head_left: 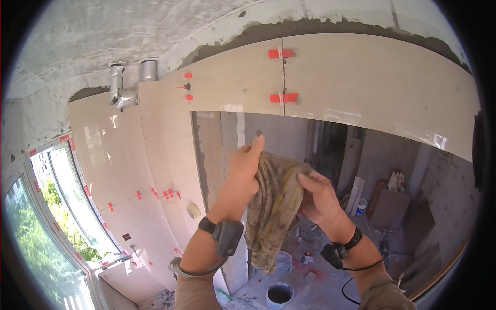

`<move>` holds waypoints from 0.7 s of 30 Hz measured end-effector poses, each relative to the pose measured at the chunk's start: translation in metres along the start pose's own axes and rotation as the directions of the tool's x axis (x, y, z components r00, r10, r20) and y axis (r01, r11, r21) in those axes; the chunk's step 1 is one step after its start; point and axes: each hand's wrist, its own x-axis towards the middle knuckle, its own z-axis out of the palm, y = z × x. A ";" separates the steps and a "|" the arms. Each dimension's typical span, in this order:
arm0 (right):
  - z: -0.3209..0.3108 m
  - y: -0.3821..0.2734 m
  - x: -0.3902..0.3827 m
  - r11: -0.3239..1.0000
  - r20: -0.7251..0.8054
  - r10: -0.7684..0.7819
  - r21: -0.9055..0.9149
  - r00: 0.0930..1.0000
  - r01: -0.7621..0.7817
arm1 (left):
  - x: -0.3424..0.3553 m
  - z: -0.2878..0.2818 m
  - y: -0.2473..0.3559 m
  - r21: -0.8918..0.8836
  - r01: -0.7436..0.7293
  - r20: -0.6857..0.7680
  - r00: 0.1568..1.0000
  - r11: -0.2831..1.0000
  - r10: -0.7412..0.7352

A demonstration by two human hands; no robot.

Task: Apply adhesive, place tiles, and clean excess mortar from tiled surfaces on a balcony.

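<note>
Both my arms are raised in front of me, each with a dark strapped device at the wrist. Between them hangs a dirty brown-yellow rag (274, 206), its folds drooping well below my fingers. My left hand (247, 163) is closed on the rag's upper left edge, with the thumb pointing up. My right hand (321, 197) pinches its right edge between thumb and fingers. Behind and above the hands, large beige tiles (372, 88) span the top of a wide doorway. Red levelling wedges (284, 98) sit across the joint between two of these tiles.
A bucket of dark contents (279, 295) stands on the littered floor below. On the left are a window (77, 201) and tiled wall (113, 155) with several red clips. Silver ducts (123, 85) stick out near the ceiling. Boards (392, 206) lean in the room beyond.
</note>
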 end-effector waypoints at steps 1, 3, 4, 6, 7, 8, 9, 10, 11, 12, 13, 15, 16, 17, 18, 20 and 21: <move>0.002 -0.009 0.005 0.964 -0.026 0.027 0.265 0.999 -0.020 | -0.007 -0.004 -0.007 -0.079 0.051 0.023 0.998 0.996 -0.050; 0.007 -0.016 0.015 0.951 -0.065 0.019 0.309 0.998 0.002 | -0.026 -0.025 -0.033 0.147 0.026 0.093 0.995 0.989 -0.040; 0.008 -0.015 0.021 0.965 -0.052 0.014 0.262 0.999 0.001 | -0.031 -0.032 -0.041 0.361 -0.004 0.165 0.984 0.933 -0.060; 0.015 -0.003 0.032 0.981 -0.088 0.002 0.191 0.996 0.015 | -0.037 -0.035 -0.040 0.295 0.059 0.235 0.963 0.954 -0.132; 0.013 -0.006 0.034 0.981 -0.087 0.006 0.195 0.996 0.011 | -0.042 -0.035 -0.038 0.230 0.126 0.307 0.932 0.965 -0.195; 0.007 -0.013 0.036 0.930 -0.011 -0.180 -0.328 0.984 0.167 | -0.037 -0.034 -0.031 0.157 0.141 0.231 0.957 0.978 -0.175; 0.005 -0.020 0.037 0.598 0.151 -0.302 -0.739 0.941 0.311 | -0.031 -0.035 -0.018 0.162 0.139 0.229 0.958 0.977 -0.174; 0.009 -0.030 0.031 0.432 0.133 -0.437 -0.836 0.889 0.338 | -0.019 -0.037 -0.005 0.012 0.053 0.117 0.992 0.999 -0.054; 0.006 -0.040 0.020 0.428 0.168 -0.525 -0.795 0.834 0.430 | -0.006 -0.039 0.007 -0.127 -0.053 -0.010 0.999 0.991 0.052; -0.004 -0.056 0.004 0.402 0.195 -0.613 -0.757 0.765 0.515 | 0.013 -0.034 0.017 -0.110 -0.153 -0.087 0.986 0.982 0.144; -0.009 -0.068 -0.012 0.363 0.184 -0.679 -0.757 0.711 0.543 | 0.031 -0.030 0.029 -0.077 -0.255 -0.170 0.956 0.964 0.239; -0.019 -0.097 -0.042 0.173 0.252 -0.750 -0.817 0.611 0.549 | 0.045 0.000 0.056 -0.083 -0.402 -0.126 0.912 0.912 0.391; -0.026 -0.108 -0.053 0.064 0.300 -0.771 -0.842 0.562 0.536 | 0.056 0.011 0.067 0.092 -0.504 -0.118 0.851 0.859 0.512; -0.031 -0.118 -0.063 -0.003 0.311 -0.793 -0.862 0.524 0.507 | 0.067 0.022 0.072 0.260 -0.582 -0.088 0.780 0.770 0.619; -0.040 -0.127 -0.071 -0.070 0.327 -0.812 -0.876 0.483 0.477 | 0.081 0.027 0.070 0.554 -0.606 -0.027 0.672 0.570 0.740; -0.069 -0.143 -0.090 -0.104 0.276 -0.858 -0.919 0.432 0.380 | 0.118 0.025 0.055 0.832 -0.547 0.182 0.421 0.089 0.889; -0.096 -0.159 -0.120 -0.113 0.211 -0.905 -0.956 0.368 0.271 | 0.129 0.039 0.047 0.805 -0.584 0.192 0.431 0.110 0.881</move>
